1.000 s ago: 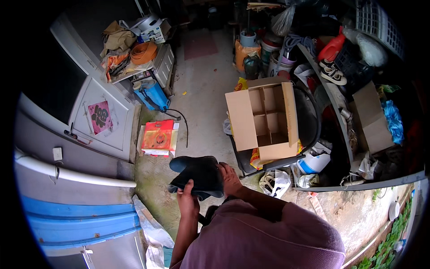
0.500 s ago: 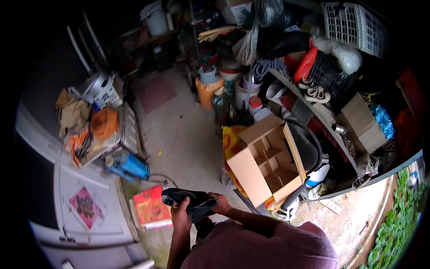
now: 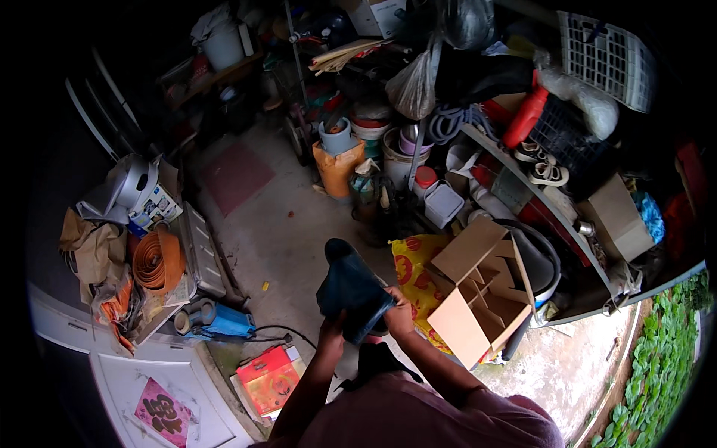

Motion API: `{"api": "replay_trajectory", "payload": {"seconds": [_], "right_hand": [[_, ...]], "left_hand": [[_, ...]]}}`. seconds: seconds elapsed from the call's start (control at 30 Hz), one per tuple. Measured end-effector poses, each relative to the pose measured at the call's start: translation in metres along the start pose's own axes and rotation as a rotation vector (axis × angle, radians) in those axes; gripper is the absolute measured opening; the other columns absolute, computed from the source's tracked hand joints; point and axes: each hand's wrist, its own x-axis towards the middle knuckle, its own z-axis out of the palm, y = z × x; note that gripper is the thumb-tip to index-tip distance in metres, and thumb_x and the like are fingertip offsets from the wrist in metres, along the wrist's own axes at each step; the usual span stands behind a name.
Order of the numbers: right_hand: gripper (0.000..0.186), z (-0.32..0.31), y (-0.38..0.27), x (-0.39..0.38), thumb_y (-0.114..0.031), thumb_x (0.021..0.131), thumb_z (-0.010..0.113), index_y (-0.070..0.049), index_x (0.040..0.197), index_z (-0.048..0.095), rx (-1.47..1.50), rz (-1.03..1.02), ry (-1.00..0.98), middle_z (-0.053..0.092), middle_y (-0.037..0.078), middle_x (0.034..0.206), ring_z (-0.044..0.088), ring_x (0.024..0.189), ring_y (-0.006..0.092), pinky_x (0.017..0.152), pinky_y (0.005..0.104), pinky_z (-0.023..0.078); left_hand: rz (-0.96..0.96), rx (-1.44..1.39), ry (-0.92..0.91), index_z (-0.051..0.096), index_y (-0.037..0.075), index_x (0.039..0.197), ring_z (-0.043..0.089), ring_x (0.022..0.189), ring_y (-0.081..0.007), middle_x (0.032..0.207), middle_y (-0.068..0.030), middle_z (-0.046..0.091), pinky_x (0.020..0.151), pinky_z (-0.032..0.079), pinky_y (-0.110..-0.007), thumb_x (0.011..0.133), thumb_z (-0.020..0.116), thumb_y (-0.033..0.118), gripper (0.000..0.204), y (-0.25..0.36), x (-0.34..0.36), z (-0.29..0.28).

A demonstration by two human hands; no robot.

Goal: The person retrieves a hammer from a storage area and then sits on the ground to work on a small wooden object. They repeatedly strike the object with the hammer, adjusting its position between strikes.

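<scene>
Both hands on a dark boot in one very full storeroom

So there's a dark rubber boot held up in front of the body, over the concrete floor, just left of an open carton. The toe points away from the wearer and the shaft opening comes back toward the body. Can't tell if a second boot is tucked behind it.

Left hand is closed on the near left side of the boot, fingers mostly hidden. Right hand is gripping the shaft right by the opening, so both hands are full with the same thing.

The cardboard carton sits near the right hand, flaps open, with cardboard dividers inside. A yellow plastic bag with red print spreads out along its left side, and there's a dark round-rimmed thing behind it.

Along the left edge of the floor: a flat red box near the door, then a blue tank with a black hose trailing toward the boot. An orange coil sits on the pile past that. At the right edge it's buckets, a white lidded tub and a pair of dark shoes up on the clutter.
</scene>
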Motion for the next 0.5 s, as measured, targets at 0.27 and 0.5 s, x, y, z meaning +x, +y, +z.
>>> {"api": "replay_trajectory", "payload": {"seconds": [0.27, 0.5], "right_hand": [[0.017, 0.064, -0.025, 0.054, -0.009, 0.066, 0.058, -0.007, 0.082, 0.058, -0.499, -0.192, -0.159, 0.058, 0.012, 0.081, 0.056, 0.079, 0.0285, 0.070, 0.0303, 0.043], [0.026, 0.071, -0.045, 0.122, -0.004, 0.061, 0.059, -0.006, 0.087, 0.056, -0.737, -0.458, -0.310, 0.057, 0.011, 0.084, 0.054, 0.081, 0.0306, 0.076, 0.0360, 0.042]], "left_hand": [[-0.223, 0.308, -0.056, 0.055, 0.004, 0.080, 0.051, 0.055, -0.0094, 0.067, -0.0015, 0.053, 0.047, 0.039, -0.022, 0.081, 0.049, 0.027, 0.023, 0.063, 0.082, -0.020], [0.013, 0.677, -0.040, 0.056, 0.004, 0.077, 0.053, 0.054, -0.0092, 0.066, -0.0027, 0.056, 0.046, 0.041, -0.022, 0.080, 0.051, 0.025, 0.021, 0.097, 0.152, 0.017]]}}
